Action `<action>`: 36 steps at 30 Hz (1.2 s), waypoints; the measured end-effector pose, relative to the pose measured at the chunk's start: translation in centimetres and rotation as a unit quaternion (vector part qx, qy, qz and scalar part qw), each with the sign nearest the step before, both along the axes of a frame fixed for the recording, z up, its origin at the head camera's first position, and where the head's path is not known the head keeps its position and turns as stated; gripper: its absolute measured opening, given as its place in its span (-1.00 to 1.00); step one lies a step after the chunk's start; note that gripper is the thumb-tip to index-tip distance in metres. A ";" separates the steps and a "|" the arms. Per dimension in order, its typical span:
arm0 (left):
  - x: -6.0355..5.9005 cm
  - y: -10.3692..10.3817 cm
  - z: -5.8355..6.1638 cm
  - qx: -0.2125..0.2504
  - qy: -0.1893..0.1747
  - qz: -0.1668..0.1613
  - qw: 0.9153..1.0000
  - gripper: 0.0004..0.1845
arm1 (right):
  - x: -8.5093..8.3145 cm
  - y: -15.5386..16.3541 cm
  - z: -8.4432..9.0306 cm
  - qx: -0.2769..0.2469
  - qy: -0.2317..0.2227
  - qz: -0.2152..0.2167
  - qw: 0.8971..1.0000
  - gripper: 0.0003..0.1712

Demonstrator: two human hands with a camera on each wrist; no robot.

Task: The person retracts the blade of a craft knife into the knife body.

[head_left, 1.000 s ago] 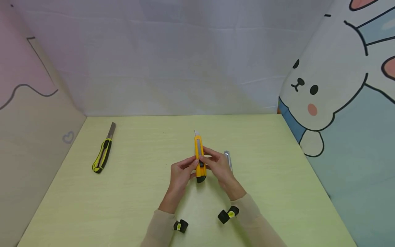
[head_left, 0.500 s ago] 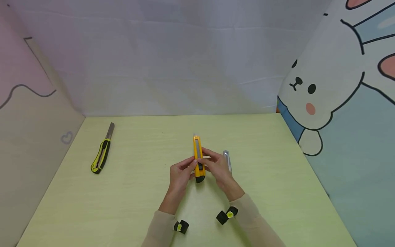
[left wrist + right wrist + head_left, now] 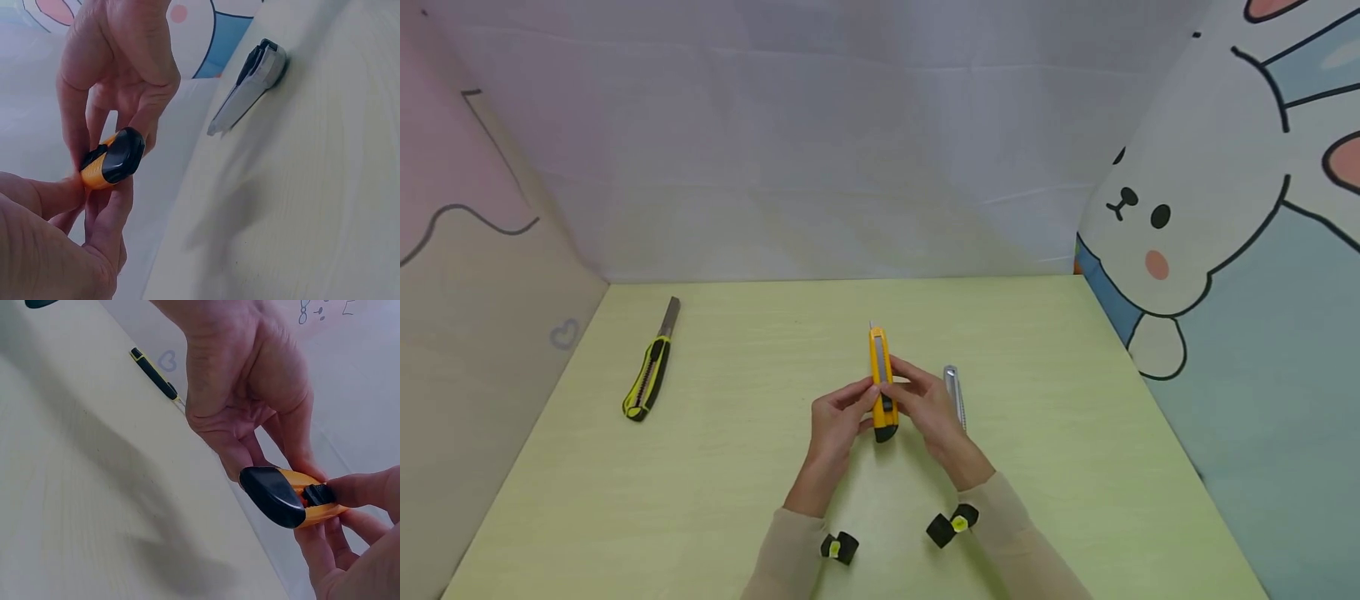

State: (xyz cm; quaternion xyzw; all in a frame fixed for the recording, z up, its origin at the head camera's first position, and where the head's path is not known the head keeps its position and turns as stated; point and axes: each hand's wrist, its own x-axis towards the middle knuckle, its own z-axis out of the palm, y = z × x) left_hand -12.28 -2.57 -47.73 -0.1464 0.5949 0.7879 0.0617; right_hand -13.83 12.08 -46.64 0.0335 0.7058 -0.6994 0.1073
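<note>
Both hands hold a yellow utility knife (image 3: 880,367) with a black end cap, raised over the table and pointing away from me. A short bit of blade shows at its tip. My left hand (image 3: 837,417) pinches the handle's left side between thumb and fingers. From the right, my right hand (image 3: 928,410) grips the handle, its thumb at the black slider (image 3: 319,494). In the left wrist view the black end cap (image 3: 123,156) faces the camera. Just beyond my right hand lies a silver utility knife (image 3: 954,390), partly hidden by that hand in the head view.
A green-and-black utility knife (image 3: 650,371) lies at the left of the pale wooden table (image 3: 700,500) with its blade out. A white cloth wall (image 3: 835,167) stands behind, and a rabbit-print panel (image 3: 1240,333) borders the right side.
The yellow knife's blade sticks out less than a second ago, and its slider sits a little nearer the end cap. Both hands keep their hold in almost the same place.
</note>
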 end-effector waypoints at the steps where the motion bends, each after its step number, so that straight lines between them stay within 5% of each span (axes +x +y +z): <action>1: 0.0 0.0 0.0 -0.001 -0.003 0.000 1.000 -0.70 | 0.0 0.0 0.0 -0.002 -0.001 0.001 1.000 -0.46; 22: -0.3 -0.6 0.5 -0.014 -0.005 0.005 1.000 -0.70 | 0.2 0.2 0.1 -0.025 0.027 0.064 0.997 -0.29; 36: -0.6 -0.9 0.4 -0.024 0.002 -0.010 1.000 -0.66 | -0.1 0.7 0.2 0.006 0.051 0.084 0.995 -0.27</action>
